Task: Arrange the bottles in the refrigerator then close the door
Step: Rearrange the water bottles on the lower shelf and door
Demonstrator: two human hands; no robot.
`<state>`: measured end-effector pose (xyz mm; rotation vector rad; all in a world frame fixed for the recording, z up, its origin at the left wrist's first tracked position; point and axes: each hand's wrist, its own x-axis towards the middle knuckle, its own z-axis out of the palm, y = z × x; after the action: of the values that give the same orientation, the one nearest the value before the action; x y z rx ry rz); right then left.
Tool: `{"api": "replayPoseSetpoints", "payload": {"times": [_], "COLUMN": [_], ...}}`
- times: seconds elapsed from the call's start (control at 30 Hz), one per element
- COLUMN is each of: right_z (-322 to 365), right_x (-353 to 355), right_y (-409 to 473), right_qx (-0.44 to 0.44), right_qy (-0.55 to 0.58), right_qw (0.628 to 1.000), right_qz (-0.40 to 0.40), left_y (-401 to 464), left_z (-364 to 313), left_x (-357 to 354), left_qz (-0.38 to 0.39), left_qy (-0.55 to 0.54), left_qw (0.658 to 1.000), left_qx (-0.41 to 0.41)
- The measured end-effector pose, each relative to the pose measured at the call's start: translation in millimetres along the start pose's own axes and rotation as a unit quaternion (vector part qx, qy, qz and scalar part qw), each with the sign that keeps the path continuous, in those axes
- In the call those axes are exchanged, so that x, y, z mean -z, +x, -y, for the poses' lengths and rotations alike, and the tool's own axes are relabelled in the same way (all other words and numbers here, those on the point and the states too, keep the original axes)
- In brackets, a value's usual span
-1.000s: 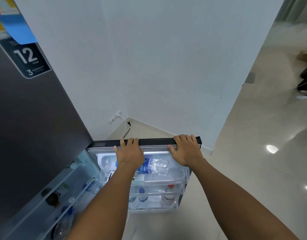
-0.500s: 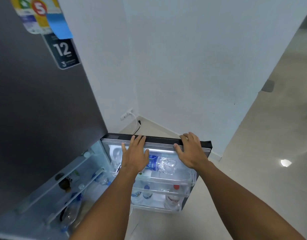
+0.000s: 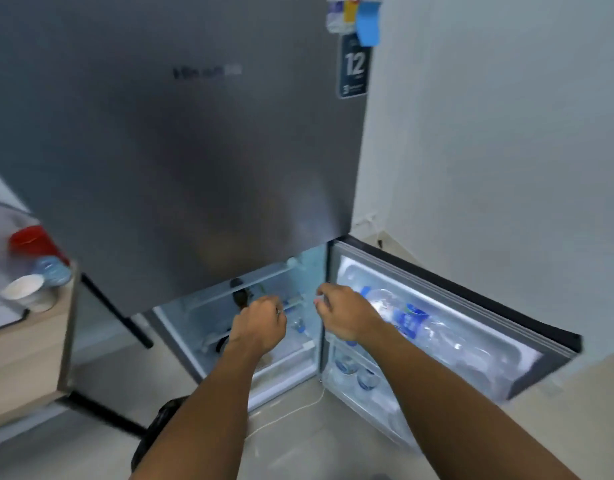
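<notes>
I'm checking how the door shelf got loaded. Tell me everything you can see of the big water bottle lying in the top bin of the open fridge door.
The big water bottle is clear, crinkled plastic with a blue label around its middle and a blue cap at the end nearest the hinge. It lies on its side along the top door bin, brightly lit from behind. Its contents can't be told through the blur. The right hand hovers in front of its cap end; whether they touch is unclear.

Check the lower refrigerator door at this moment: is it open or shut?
Open. The lower door stands swung out to the right, its lit inner racks and a lying water bottle exposed, and the compartment shelves are visible.
</notes>
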<state>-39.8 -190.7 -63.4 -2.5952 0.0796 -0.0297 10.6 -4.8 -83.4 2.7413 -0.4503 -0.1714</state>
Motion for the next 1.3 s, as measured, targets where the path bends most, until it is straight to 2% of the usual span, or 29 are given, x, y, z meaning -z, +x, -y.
{"api": "replayPoseSetpoints", "payload": {"times": [0.07, 0.2, 0.37, 0.47, 0.57, 0.7, 0.93, 1.13, 1.3], "right_z": [5.1, -8.3, -57.3, -87.5, -104.7, -104.4, -99.5, -94.9, -87.5], "right_x": [-46.6, -143.3, -252.5, -287.4, -298.7, -294.3, -276.2, -251.9, -245.5], "right_y": [14.7, 43.7, 56.4, 43.9, 15.3, -20.4, -49.7, -71.6, -91.7], "right_qx": [0.039, 0.097, 0.127, 0.126, 0.118, 0.107, 0.106, 0.097, 0.128], "right_qy": [-0.013, -0.044, -0.050, -0.042, -0.017, 0.015, 0.008, 0.003, -0.006], "right_qw": [0.998, 0.989, 0.988, 0.990, 0.992, 0.994, 0.994, 0.995, 0.992], "right_qz": [0.041, 0.099, 0.077, 0.053, 0.039, 0.019, 0.010, 0.006, 0.008], "left_y": [-5.8, -6.4, -14.3, -26.4, -50.6, -82.9, -116.1, -149.5, -171.4], "left_z": [33.8, 90.4, 149.2, 165.8, 161.3, 143.7, 130.4, 120.3, 115.1], "left_x": [-23.5, -99.0, -207.7, -251.4, -268.0, -253.5, -239.4, -234.1, -228.6], "left_qz": [-0.004, -0.036, -0.075, -0.088, -0.109, -0.151, -0.146, -0.143, -0.157], "left_qy": [-0.017, -0.067, -0.034, -0.008, 0.005, -0.005, 0.031, 0.015, 0.021], "left_qw": [0.999, 0.993, 0.991, 0.990, 0.989, 0.983, 0.982, 0.980, 0.978], "left_qx": [0.048, 0.093, 0.102, 0.105, 0.102, 0.106, 0.113, 0.136, 0.138]}}
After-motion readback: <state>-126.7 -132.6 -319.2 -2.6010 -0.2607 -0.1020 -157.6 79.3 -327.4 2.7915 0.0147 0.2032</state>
